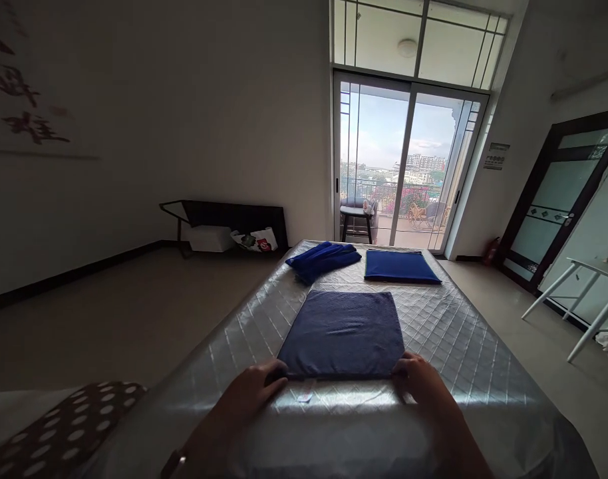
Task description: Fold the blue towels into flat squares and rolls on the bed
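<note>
A grey-blue towel (346,332), folded into a rough square, lies flat on a quilted silver mattress (448,326). My left hand (259,386) grips its near left corner between thumb and fingers. At the near right corner, my right hand (414,376) pinches the edge. A small white tag (304,397) lies just in front of the near edge. Beyond the towel, a bunched blue cloth (324,259) lies at the far left. A neatly folded blue cloth (401,266) with a thin green edge lies at the far right.
A brown polka-dot fabric (79,426) is at the near left. Against the wall stands a dark low bench (239,216) with a white box (211,238) and a printed bag (257,241). To the right stands a white-legged table (596,266); a glass sliding door (374,146) is ahead.
</note>
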Tool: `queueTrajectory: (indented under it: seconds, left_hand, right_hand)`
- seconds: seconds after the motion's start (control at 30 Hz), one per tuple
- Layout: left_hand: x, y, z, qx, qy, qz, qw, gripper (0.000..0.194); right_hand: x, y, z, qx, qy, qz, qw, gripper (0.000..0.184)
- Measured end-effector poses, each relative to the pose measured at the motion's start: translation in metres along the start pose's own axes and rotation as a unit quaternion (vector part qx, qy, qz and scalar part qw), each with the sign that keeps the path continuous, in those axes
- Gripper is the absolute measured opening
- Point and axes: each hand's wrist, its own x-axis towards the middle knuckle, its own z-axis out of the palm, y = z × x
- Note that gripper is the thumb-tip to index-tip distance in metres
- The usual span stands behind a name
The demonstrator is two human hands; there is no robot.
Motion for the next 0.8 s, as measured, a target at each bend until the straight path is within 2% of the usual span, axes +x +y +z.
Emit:
queueTrajectory:
  seconds: [0.1,0.3,0.43,0.6,0.8]
  left_hand:
    - [0.000,-0.001,0.000,-0.003,0.003,-0.009,1.000,0.025]
    - [-0.003,0.005,-0.001,-0.043,0.033,0.024,0.998,0.031]
    - [-0.004,0.006,-0.001,-0.052,0.028,0.030,0.998,0.031]
    - [-0.001,0.001,0.004,-0.055,0.041,0.013,0.998,0.037]
    - [0.003,-0.003,0.011,-0.002,0.061,0.032,0.998,0.028]
  right_hand:
    - [0.001,-0.003,-0.002,-0.027,-0.004,-0.001,1.000,0.025]
    - [0.005,-0.002,0.001,-0.087,-0.004,-0.018,0.996,0.026]
    - [0.005,-0.001,0.003,-0.100,0.004,-0.031,0.994,0.026]
    - [0.005,-0.004,0.001,-0.110,0.072,-0.056,0.990,0.025]
    - [0.007,0.001,0.005,-0.071,0.158,-0.091,0.981,0.023]
